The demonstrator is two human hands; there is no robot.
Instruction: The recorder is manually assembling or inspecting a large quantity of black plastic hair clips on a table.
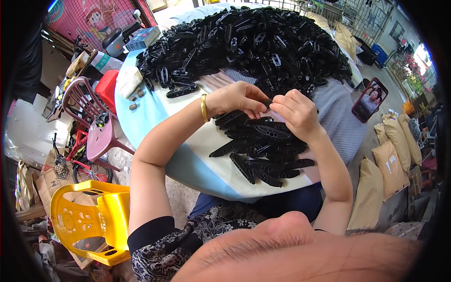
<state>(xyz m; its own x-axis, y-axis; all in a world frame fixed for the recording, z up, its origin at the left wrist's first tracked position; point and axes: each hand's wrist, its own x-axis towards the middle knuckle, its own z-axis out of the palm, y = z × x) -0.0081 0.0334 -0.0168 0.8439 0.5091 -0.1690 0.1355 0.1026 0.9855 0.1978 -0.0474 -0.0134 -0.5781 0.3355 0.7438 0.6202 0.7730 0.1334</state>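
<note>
My left hand (239, 99), with a gold bangle (204, 107) on its wrist, meets my right hand (297, 115) over the middle of the table. Fingers of both hands are pinched round a small black plastic piece (268, 104), mostly hidden by the fingertips. Below them, close to me, lies a loose pile of long, curved black plastic pieces (265, 155), some with holes along them. Beyond my hands a far larger heap of similar black pieces (244, 42) spreads across the back of the table.
A patterned cloth covers the round table (188, 164). At its right edge stands a phone (369, 100); several brown cork-like bits (133, 107) lie at the left. A yellow chair (89, 221) and a pink chair (101, 136) stand left. Full sacks (390, 164) sit on the floor right.
</note>
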